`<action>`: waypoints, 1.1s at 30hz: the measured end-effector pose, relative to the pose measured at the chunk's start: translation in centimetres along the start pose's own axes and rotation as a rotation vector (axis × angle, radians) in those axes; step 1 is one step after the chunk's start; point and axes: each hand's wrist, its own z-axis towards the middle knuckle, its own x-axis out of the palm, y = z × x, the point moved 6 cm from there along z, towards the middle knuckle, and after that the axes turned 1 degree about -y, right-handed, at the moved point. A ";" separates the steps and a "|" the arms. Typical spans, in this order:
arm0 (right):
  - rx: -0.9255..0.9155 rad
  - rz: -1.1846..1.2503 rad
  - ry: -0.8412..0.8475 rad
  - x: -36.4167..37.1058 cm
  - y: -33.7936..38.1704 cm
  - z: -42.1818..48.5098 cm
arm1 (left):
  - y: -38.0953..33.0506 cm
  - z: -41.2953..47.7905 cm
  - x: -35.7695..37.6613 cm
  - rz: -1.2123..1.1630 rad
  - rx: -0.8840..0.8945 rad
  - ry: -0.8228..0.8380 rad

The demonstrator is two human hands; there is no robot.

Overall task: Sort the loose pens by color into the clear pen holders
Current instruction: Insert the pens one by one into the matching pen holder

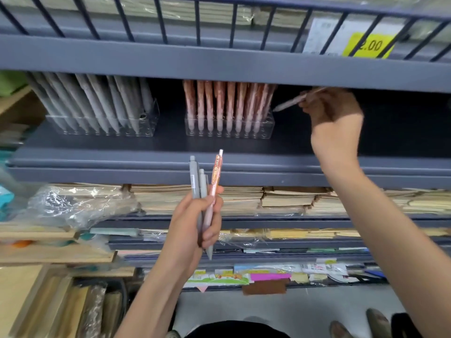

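My left hand (196, 220) grips a small bunch of loose pens upright below the shelf: two grey pens (198, 181) and one pink pen (214, 181). My right hand (334, 118) is raised inside the shelf and pinches a single pink pen (290, 103), its tip pointing left toward the clear holder of pink pens (229, 129). That pen is just right of the holder and not touching it. A second clear holder with grey pens (102, 128) stands further left on the same shelf.
The grey shelf lip (219, 172) runs in front of the holders. The upper shelf's edge (219, 67) hangs low over the pens, with a railing and a yellow price tag (368, 45). Stacks of notebooks (244, 198) fill the lower shelves.
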 end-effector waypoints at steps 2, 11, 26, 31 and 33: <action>-0.029 -0.160 0.060 0.5 -0.6 0.6 | 0.2 0.2 0.4 0.003 0.022 -0.016; -0.031 -0.484 0.332 5.1 -1.3 3.6 | 1.7 -0.4 1.1 0.035 0.050 -0.059; 0.080 -0.167 0.323 2.8 -0.2 -1.7 | 0.8 -1.9 0.6 0.284 0.097 -0.082; 0.205 -0.038 0.811 3.9 1.1 -9.1 | 0.7 -1.7 1.9 0.293 0.109 -0.041; 0.262 0.037 0.825 4.0 1.3 -10.1 | 0.7 -1.6 2.2 0.290 0.097 -0.017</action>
